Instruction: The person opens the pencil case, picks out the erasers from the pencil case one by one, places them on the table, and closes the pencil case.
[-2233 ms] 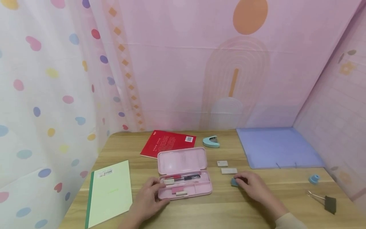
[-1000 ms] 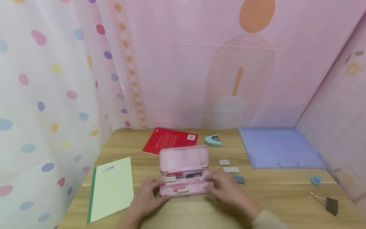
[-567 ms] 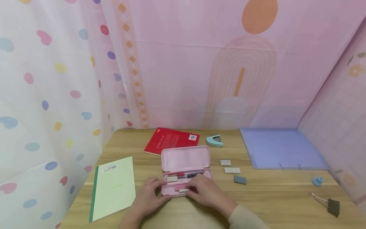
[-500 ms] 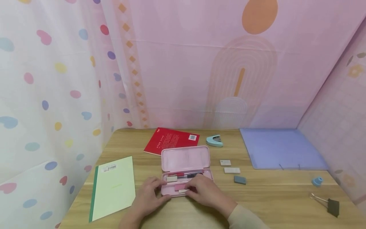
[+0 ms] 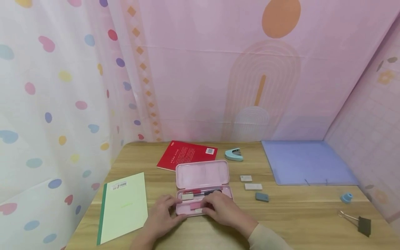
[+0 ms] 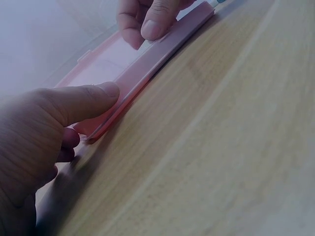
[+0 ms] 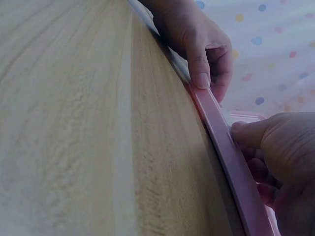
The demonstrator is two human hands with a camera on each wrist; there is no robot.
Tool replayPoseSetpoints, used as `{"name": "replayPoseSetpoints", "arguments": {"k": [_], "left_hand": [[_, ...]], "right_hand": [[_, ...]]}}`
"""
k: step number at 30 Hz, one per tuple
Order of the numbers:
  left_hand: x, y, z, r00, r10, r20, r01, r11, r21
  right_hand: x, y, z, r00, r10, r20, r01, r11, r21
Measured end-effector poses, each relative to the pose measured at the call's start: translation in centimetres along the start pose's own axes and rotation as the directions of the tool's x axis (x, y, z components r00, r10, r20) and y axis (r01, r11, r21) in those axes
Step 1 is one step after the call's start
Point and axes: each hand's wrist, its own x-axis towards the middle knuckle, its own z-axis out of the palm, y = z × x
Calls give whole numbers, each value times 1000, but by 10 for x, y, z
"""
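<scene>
The open pink pencil case point(image 5: 203, 199) is being held at its near-left corner by the left hand point(image 5: 160, 215), whose thumb point(image 6: 86, 101) is being pressed along the front rim while the curled fingers are wrapping the end. Just to that hand's right, the right hand point(image 5: 223, 208) is being kept over the case's front compartment, its fingertips point(image 6: 147, 27) curled down onto something small inside; what exactly is being pinched cannot be told.

Inside the tray, a white eraser point(image 5: 186, 197), a pink eraser point(image 5: 195, 205) and pens point(image 5: 203, 191) are already being stored, and the lid point(image 5: 201, 174) is being left raised beyond both hands.

Judged from this, the packing is being only partly completed: 3 erasers point(image 5: 253, 186) are lying on the table point(image 5: 297, 211) just right of the right hand, outside the case, and the lid is not yet being closed.

Farther off, a red booklet point(image 5: 185, 154) is lying beyond the lid.
</scene>
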Motion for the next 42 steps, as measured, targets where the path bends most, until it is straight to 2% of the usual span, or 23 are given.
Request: {"name": "replayPoseSetpoints", "arguments": {"k": [11,17,25,27,30,34,37,39,42], "left_hand": [[1,2,-1,1000,4,28,-4,1000,2],[1,3,-2,999,17,29,-17,1000,-2],[1,2,-2,999,23,39,-23,1000,8],[1,2,-1,999,19,42,-20,1000,14],[1,2,-1,999,21,44,-21,1000,12],[2,2,-1,999,21,37,-21,1000,14],[2,1,-1,999,17,31,-17,1000,23],[2,1,0,999,12,33,-13,1000,24],[2,1,0,999,9,46,-10,1000,16]], "right_hand": [[0,2,-14,996,21,83,-31,993,114],[-2,7,-22,999,20,26,-24,988,152],[-28,31,-42,990,105,-90,-82,971,227],[-37,40,-48,983,114,-142,-76,966,245],[-51,58,-61,960,153,-234,-97,968,233],[-67,93,-81,905,239,-350,-188,967,174],[-74,123,-91,866,271,-420,-245,963,115],[-76,138,-94,856,261,-447,-261,963,64],[-76,152,-96,867,232,-441,-261,965,-6]]}}
